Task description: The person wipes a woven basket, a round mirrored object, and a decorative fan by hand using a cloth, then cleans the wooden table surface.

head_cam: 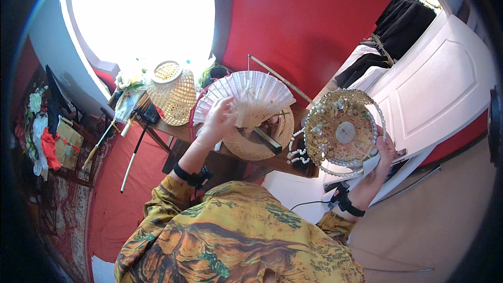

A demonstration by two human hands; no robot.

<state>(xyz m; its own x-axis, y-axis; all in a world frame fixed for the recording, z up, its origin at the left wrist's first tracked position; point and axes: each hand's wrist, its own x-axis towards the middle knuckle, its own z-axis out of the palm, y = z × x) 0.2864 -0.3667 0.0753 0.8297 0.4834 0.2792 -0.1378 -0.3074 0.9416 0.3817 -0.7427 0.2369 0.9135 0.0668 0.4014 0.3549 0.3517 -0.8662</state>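
Observation:
My right hand (385, 147) grips the rim of a round ornamental fan (340, 131) with gold lace, a floral face, pearl edging and hanging bead strands. My left hand (222, 120) is at the left part of an unfolded pale folding fan (255, 94); whether its fingers grip the fan is not clear. Under the folding fan lies a round woven basket (251, 153), with a dark, flat stick-like piece (267, 140) across it. A woven bamboo lampshade-like piece (173, 94) stands left of the folding fan, on the wooden table (310, 169).
White artificial flowers (129, 78) and bundled closed umbrellas or fans (145, 108) crowd the table's left end. A thin rod (281, 80) leans behind the fans. To the right stands a white panelled door (428, 86). A cluttered stand with a red cloth (50, 149) is far left.

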